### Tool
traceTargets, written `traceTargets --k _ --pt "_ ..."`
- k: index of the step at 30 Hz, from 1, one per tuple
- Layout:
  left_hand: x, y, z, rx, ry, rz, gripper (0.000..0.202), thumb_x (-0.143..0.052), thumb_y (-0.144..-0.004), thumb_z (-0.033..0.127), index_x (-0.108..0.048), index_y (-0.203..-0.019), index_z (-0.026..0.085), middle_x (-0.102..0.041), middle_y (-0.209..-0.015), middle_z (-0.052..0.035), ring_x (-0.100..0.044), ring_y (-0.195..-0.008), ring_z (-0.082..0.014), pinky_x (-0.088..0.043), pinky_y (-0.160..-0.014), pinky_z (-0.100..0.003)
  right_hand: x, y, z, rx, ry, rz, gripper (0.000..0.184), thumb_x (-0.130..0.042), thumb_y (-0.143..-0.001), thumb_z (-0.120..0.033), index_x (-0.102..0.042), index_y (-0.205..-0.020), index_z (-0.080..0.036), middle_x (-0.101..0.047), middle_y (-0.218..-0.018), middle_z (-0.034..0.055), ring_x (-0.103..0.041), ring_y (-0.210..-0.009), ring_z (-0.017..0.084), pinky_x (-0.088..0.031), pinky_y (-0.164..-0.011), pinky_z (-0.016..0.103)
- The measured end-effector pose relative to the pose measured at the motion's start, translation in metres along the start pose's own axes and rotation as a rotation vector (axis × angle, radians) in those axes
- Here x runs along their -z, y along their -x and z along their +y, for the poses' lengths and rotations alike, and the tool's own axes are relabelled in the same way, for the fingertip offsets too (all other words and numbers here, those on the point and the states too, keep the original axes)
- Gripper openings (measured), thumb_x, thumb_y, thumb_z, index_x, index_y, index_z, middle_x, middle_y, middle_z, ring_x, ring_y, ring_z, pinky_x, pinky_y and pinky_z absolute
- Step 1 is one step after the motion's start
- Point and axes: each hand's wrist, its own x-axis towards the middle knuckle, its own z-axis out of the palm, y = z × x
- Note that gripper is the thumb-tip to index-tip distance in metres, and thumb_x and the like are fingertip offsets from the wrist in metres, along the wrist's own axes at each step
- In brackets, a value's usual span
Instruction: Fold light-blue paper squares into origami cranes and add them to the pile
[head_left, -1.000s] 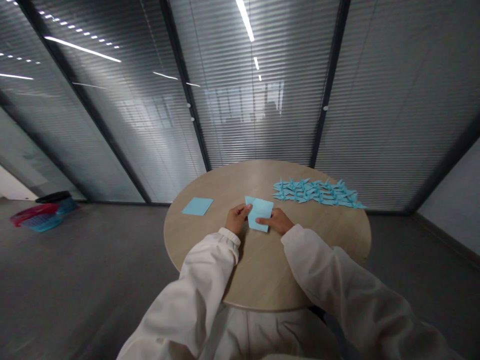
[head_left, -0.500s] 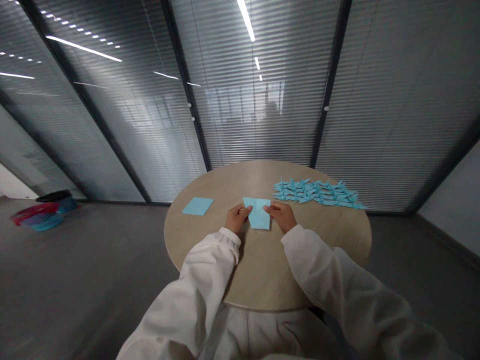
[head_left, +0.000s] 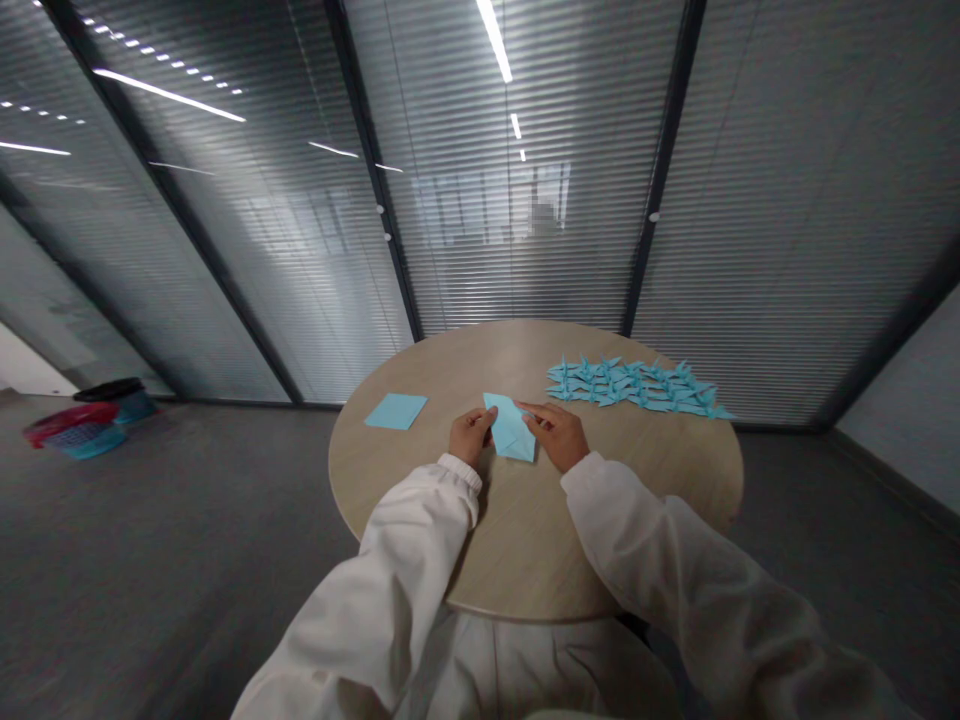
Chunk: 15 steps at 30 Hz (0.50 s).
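Observation:
A light blue sheet of origami paper (head_left: 511, 432), partly folded, is held between my hands over the middle of the round table. My left hand (head_left: 471, 436) pinches its left edge between thumb and fingers. At the upper right edge, my right hand (head_left: 559, 434) grips the paper, its fingers stretched along the top and the thumb on the near face. A slanting crease or flap shows on the lower part. To the left lies a flat stack or sheet of blue paper (head_left: 396, 411), apart from my left hand.
Several folded blue paper cranes (head_left: 637, 385) stand in close rows at the table's back right. The wooden table (head_left: 544, 560) reaches to my lap. Blue-and-red plastic baskets (head_left: 79, 432) sit on the floor at far left. Glass panels with blinds (head_left: 525, 270) rise behind the table.
My right fingers have shifted left over the paper's top edge, and its upper right corner is now folded or bent inward. The paper has tilted slightly. My left hand stays nearly in place.

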Motion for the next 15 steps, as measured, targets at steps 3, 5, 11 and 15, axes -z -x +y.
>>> traceTargets --k 3,5,11,15 --pt "-0.0014 0.0019 0.0024 0.002 0.034 0.008 0.04 -0.075 -0.055 0.048 -0.052 -0.056 0.014 -0.045 -0.043 0.0057 -0.038 -0.037 -0.0053 -0.027 -0.038 -0.019 0.0012 0.0009 -0.0027 0.052 0.1 -0.013 0.03 -0.049 -0.086 -0.025 -0.066 -0.111 -0.025 -0.064 -0.08 0.0042 -0.052 -0.063 0.013 -0.044 -0.066 0.024" --pt "-0.0022 0.0028 0.0041 -0.002 0.048 0.009 0.04 -0.075 -0.055 0.047 -0.053 -0.055 0.014 -0.044 -0.042 0.0058 -0.036 -0.036 -0.0049 -0.025 -0.037 -0.019 0.0008 0.0016 -0.0018 0.083 0.15 -0.023 0.029 -0.049 -0.086 -0.022 -0.068 -0.109 -0.026 -0.062 -0.077 0.0043 -0.053 -0.066 0.014 -0.045 -0.069 0.024" --pt "-0.0008 0.0004 0.0055 -0.021 0.086 0.035 0.039 -0.076 -0.054 0.047 -0.057 -0.058 0.013 -0.051 -0.046 0.0031 -0.043 -0.04 -0.007 -0.032 -0.041 -0.021 -0.0031 0.0041 0.0053 0.231 0.233 -0.079 0.031 -0.049 -0.086 -0.017 -0.066 -0.109 -0.028 -0.059 -0.081 0.0048 -0.054 -0.08 0.017 -0.044 -0.075 0.026" --pt "-0.0002 0.0 0.0057 -0.027 0.071 0.027 0.04 -0.076 -0.054 0.048 -0.057 -0.058 0.013 -0.049 -0.044 0.0037 -0.042 -0.038 -0.0066 -0.03 -0.039 -0.02 -0.0027 0.0041 0.0043 0.301 0.238 -0.101 0.032 -0.05 -0.086 -0.015 -0.066 -0.11 -0.028 -0.059 -0.084 0.0056 -0.053 -0.083 0.018 -0.045 -0.077 0.028"
